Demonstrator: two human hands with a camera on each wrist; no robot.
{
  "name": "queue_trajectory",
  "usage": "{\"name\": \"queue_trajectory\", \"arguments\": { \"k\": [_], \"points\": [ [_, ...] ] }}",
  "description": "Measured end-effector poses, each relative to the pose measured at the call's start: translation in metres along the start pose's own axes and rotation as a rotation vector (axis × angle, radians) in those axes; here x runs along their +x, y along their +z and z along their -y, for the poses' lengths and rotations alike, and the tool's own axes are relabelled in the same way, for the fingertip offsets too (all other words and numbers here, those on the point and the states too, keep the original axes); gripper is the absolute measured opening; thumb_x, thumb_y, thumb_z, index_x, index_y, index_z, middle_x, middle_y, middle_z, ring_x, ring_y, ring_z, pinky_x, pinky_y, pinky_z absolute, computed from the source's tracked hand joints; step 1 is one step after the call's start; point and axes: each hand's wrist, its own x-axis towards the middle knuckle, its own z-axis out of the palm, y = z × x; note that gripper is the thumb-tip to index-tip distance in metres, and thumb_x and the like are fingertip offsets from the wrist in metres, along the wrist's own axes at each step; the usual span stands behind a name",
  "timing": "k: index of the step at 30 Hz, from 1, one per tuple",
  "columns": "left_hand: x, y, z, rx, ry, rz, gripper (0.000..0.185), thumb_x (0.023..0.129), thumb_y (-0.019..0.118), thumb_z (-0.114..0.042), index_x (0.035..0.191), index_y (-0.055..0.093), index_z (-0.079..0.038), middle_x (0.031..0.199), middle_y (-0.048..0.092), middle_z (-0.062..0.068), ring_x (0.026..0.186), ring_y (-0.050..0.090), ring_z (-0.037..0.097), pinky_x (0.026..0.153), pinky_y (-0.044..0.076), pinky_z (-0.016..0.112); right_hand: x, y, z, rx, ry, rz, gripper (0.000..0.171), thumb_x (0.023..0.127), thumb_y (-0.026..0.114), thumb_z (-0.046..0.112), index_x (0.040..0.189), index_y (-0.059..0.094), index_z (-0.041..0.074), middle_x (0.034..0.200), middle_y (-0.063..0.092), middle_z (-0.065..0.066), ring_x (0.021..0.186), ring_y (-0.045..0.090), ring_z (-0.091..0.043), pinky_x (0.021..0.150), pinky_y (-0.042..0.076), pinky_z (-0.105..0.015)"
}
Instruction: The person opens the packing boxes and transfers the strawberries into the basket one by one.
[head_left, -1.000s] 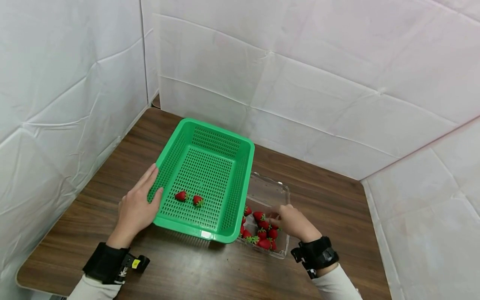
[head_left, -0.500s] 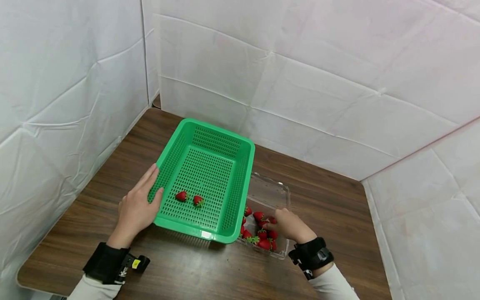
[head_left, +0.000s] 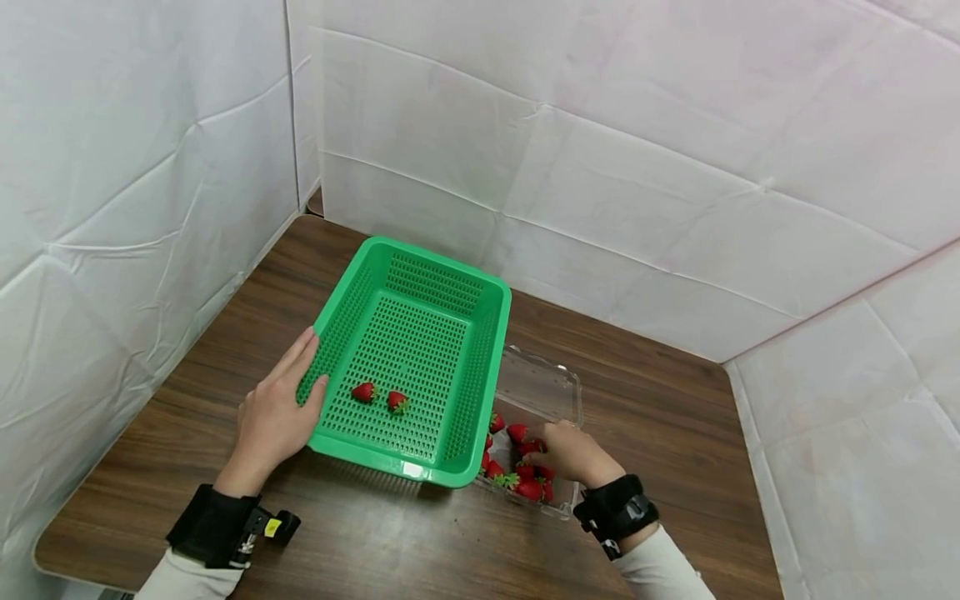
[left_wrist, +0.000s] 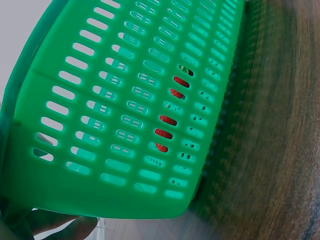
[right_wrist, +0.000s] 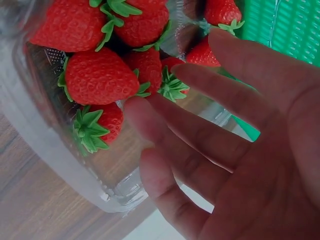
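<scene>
A green slotted basket (head_left: 435, 260) sits mid-table with two strawberries (head_left: 379, 397) on its floor. My left hand (head_left: 313, 360) holds its left rim, thumb inside and fingers flat along the outer wall. In the left wrist view the basket wall (left_wrist: 125, 100) fills the frame, with red fruit (left_wrist: 165, 132) showing through the slots. A clear plastic container (head_left: 540, 383) beside the basket's right side holds several strawberries (head_left: 517, 432). My right hand (head_left: 538, 450) reaches into it. In the right wrist view its spread fingers (right_wrist: 175, 85) hover at the strawberries (right_wrist: 95, 77) and hold nothing.
The brown wooden table (head_left: 675, 433) is enclosed by white padded walls (head_left: 600, 167) at the back, left and right. The container's far half (head_left: 536, 379) has no fruit in it. The basket's corner (right_wrist: 285, 25) lies close to my right hand's fingers.
My right hand has moved left and down into the clear container, closer to the strawberries. My left hand and the basket have not moved.
</scene>
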Motion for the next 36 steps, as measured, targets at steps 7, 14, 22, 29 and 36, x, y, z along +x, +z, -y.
{"name": "queue_trajectory", "arguments": {
  "k": [7, 14, 22, 29, 36],
  "points": [
    [-0.001, 0.0, -0.001, 0.002, 0.005, -0.008, 0.056, 0.098, 0.056, -0.022, 0.15, 0.038, -0.016, 0.157, 0.036, 0.002, 0.037, 0.019, 0.006, 0.039, 0.02, 0.024, 0.002, 0.001, 0.0, -0.029, -0.004, 0.041, 0.026, 0.091, 0.067, 0.019, 0.113, 0.072, 0.004, 0.096, 0.074, -0.008, 0.076, 0.066, -0.014, 0.071, 0.053, -0.035],
    [-0.001, 0.001, 0.0, 0.002, 0.012, -0.012, 0.056, 0.098, 0.055, -0.022, 0.15, 0.038, -0.016, 0.157, 0.036, 0.002, 0.037, 0.018, 0.006, 0.039, 0.019, 0.023, 0.005, 0.003, 0.001, -0.02, 0.003, 0.05, 0.027, 0.09, 0.068, 0.017, 0.114, 0.072, 0.004, 0.106, 0.073, -0.011, 0.084, 0.069, -0.018, 0.077, 0.054, -0.038],
    [0.0, 0.0, 0.0, 0.001, 0.017, -0.016, 0.056, 0.097, 0.057, -0.02, 0.15, 0.038, -0.015, 0.156, 0.036, 0.002, 0.037, 0.018, 0.005, 0.039, 0.019, 0.023, 0.007, 0.004, 0.003, -0.04, 0.004, 0.058, 0.024, 0.09, 0.067, 0.01, 0.112, 0.072, 0.003, 0.106, 0.073, -0.013, 0.085, 0.069, -0.02, 0.075, 0.055, -0.036],
    [-0.001, 0.0, 0.001, 0.005, 0.015, -0.014, 0.055, 0.098, 0.056, -0.022, 0.15, 0.038, -0.016, 0.157, 0.035, 0.001, 0.037, 0.018, 0.006, 0.04, 0.019, 0.023, 0.009, 0.005, 0.004, -0.078, 0.053, 0.068, 0.025, 0.088, 0.068, 0.008, 0.112, 0.073, 0.006, 0.111, 0.072, -0.012, 0.099, 0.068, -0.027, 0.082, 0.055, -0.039],
    [0.0, 0.0, 0.001, 0.003, 0.017, -0.013, 0.055, 0.099, 0.055, -0.023, 0.151, 0.037, -0.017, 0.157, 0.035, 0.0, 0.037, 0.019, 0.006, 0.04, 0.018, 0.023, 0.011, 0.004, 0.003, -0.096, 0.056, 0.076, 0.029, 0.086, 0.069, 0.005, 0.115, 0.072, 0.009, 0.114, 0.071, -0.011, 0.106, 0.066, -0.028, 0.083, 0.055, -0.038]
  ]
}}
